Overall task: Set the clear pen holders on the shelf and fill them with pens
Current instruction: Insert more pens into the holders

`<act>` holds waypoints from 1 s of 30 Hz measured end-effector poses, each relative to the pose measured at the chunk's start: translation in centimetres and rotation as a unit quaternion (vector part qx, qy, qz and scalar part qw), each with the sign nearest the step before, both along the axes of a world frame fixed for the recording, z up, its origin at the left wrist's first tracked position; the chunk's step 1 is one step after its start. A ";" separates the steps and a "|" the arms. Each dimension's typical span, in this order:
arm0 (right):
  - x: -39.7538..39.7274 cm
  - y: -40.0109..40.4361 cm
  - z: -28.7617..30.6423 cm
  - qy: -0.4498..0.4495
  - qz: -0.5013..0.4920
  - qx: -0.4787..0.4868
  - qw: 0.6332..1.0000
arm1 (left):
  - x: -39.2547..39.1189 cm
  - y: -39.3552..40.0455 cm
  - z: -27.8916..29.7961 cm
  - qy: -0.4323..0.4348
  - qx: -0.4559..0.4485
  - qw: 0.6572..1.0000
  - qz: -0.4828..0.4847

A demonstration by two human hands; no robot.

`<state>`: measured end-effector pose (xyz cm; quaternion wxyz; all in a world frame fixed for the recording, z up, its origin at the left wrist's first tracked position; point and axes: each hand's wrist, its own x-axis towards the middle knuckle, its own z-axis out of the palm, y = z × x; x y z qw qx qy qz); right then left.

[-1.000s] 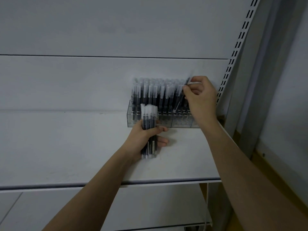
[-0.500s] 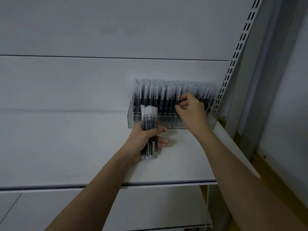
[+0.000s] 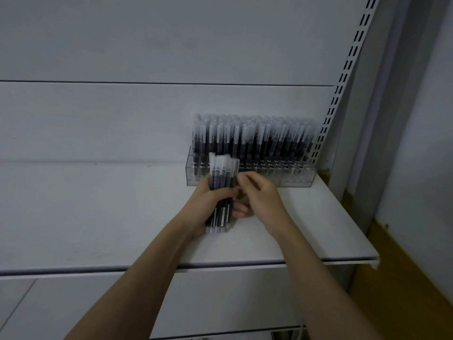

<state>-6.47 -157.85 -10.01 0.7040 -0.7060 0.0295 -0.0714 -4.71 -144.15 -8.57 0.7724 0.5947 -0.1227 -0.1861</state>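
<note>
Left hand [image 3: 208, 200]: fingers curled round a bundle of pens [image 3: 221, 190], held upright over the shelf, caps up.
Right hand [image 3: 257, 195]: beside the bundle, touching the left hand; fingers bent in toward the pens at mid-height. Looks like thumb & forefinger are at one pen on the bundle's right edge, but the view's too blurred to tell if it's actually pinched.
Bundle: dark barrels w/ frosted clear caps; lower ends stick out below the left hand, just above the shelf surface.
Pen holders [image 3: 294, 176]: clear, in a row at the back right of the shelf, against the back panel [image 3: 122, 123].
Holder contents: packed w/ upright pens [image 3: 269, 141], same type as the bundle.
Shelf [image 3: 98, 217]: white, front edge runs across below the forearms.
Upright [image 3: 343, 77]: slotted strip at the right, next to the holders' right end.
</note>
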 end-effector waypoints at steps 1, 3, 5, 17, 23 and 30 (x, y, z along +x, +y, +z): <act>-0.1 0.0 0.1 0.012 0.027 0.021 0.999 | 0.0 0.0 0.0 0.000 0.000 1.000 -0.001; -0.2 0.0 0.2 0.019 0.050 0.046 0.998 | -0.1 0.1 0.0 -0.007 0.007 1.000 -0.005; -0.2 -0.2 0.1 0.007 0.038 0.045 0.998 | 0.0 0.1 -0.1 -0.016 0.027 1.000 -0.004; 1.0 -1.3 -1.1 -0.025 -0.105 0.048 0.993 | 0.4 -0.2 -0.7 -0.027 0.030 0.999 -0.006; 1.2 -1.4 -1.2 -0.030 -0.109 0.040 0.993 | 0.3 -0.3 -0.8 -0.025 0.018 1.000 0.004; 2.1 -2.8 1.9 -0.095 -0.185 0.025 0.978 | 0.1 -0.4 -0.8 -0.008 -0.014 0.998 0.060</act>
